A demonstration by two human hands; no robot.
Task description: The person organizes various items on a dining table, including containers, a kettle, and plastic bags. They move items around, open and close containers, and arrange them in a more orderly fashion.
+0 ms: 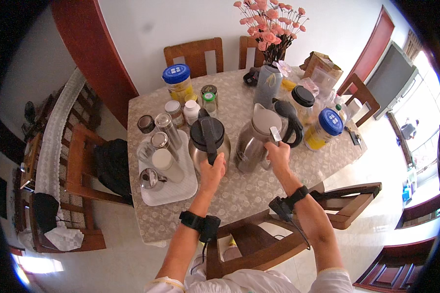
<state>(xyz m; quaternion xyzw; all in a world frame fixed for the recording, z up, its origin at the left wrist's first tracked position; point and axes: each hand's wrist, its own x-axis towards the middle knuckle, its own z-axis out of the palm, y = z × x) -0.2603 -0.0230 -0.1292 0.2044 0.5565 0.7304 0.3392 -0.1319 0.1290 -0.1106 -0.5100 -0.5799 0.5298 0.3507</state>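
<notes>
My left hand (213,169) is closed around the black handle of a steel thermos jug (207,139), which is upright on the patterned tablecloth (227,196). To its right, my right hand (278,154) grips the handle of a brownish pitcher (252,143) with a pale lid. Whether either vessel is lifted cannot be told. Just behind the pitcher is a black-handled kettle (292,122), partly hidden by it. Left of the jug, a white tray (190,183) carries steel flasks (167,128), a white-lidded cup (165,161) and a small lidded steel pot (151,179).
Jars and a blue-lidded tub (176,82) stand behind the tray. A vase (267,86) of pink flowers is at the back. Another blue-lidded tub (323,128), a black-lidded jar (303,97) and a paper bag (322,66) occupy the right side. A wooden chair (271,252) is before me.
</notes>
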